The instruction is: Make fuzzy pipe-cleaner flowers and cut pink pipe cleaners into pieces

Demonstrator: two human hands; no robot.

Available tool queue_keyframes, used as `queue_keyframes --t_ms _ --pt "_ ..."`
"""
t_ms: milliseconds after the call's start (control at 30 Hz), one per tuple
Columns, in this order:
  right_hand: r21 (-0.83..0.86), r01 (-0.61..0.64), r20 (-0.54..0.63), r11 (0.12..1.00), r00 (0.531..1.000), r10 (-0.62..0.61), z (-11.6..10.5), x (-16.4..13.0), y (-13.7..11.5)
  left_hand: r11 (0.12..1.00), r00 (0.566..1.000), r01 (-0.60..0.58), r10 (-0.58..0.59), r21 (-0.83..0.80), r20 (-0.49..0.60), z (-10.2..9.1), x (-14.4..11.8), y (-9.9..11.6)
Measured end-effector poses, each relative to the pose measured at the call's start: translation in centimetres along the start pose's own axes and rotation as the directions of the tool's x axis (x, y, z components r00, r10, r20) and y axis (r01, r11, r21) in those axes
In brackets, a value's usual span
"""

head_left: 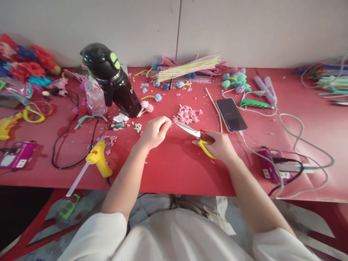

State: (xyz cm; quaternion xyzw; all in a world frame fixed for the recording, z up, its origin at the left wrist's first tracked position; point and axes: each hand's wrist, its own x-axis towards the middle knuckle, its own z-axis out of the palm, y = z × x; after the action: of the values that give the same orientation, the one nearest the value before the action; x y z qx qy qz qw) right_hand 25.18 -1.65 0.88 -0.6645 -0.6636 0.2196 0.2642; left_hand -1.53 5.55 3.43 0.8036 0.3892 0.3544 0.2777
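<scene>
My right hand (pixel 220 145) grips a pair of scissors (pixel 190 130) with yellow and orange handles. The blades point left and look closed or nearly so, their tips just beside the fingertips of my left hand (pixel 155 133). Thumb and forefinger of that left hand are pinched together; whatever is between them is too small to make out. Right behind the scissor tips lies a loose pile of short pink pieces (pixel 187 114). A long pale pink strip (pixel 214 108) rests to the right of the pile, next to a dark phone (pixel 232 114).
A black thermos (pixel 119 90) and a clear plastic bottle (pixel 95 96) stand at the left. A yellow glue gun (pixel 100 159) lies near the front edge. Fuzzy stems (pixel 190 69) are bundled at the back. Cables loop around a purple box (pixel 274 165) on the right.
</scene>
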Motion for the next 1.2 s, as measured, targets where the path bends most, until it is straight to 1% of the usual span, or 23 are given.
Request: queue_keyframes --t_ms 400,600,767,933,1200 --pt "0.002 -0.029 0.008 1.0 1.0 0.029 -0.11 -0.01 -0.13 1.0 0.999 0.025 -0.026 0.011 0.022 -0.12 0.05 0.05" --pt "-0.011 -0.017 0.016 1.0 1.0 0.018 -0.08 -0.06 -0.12 0.999 0.999 0.03 -0.03 0.025 0.017 0.01 0.03 -0.05" --pt "-0.014 -0.006 0.012 1.0 1.0 0.006 0.0 0.07 -0.05 0.998 0.998 0.047 -0.048 0.029 0.034 -0.02 0.02 -0.02" --pt "-0.012 0.004 0.0 1.0 1.0 -0.004 0.03 0.15 0.03 0.999 0.999 0.036 -0.036 0.019 0.033 -0.05 -0.02 -0.05" --pt "0.0 -0.042 0.013 0.999 0.999 0.042 -0.05 -0.1 0.06 1.0 1.0 0.015 -0.015 0.009 0.017 0.01 -0.09 -0.29"
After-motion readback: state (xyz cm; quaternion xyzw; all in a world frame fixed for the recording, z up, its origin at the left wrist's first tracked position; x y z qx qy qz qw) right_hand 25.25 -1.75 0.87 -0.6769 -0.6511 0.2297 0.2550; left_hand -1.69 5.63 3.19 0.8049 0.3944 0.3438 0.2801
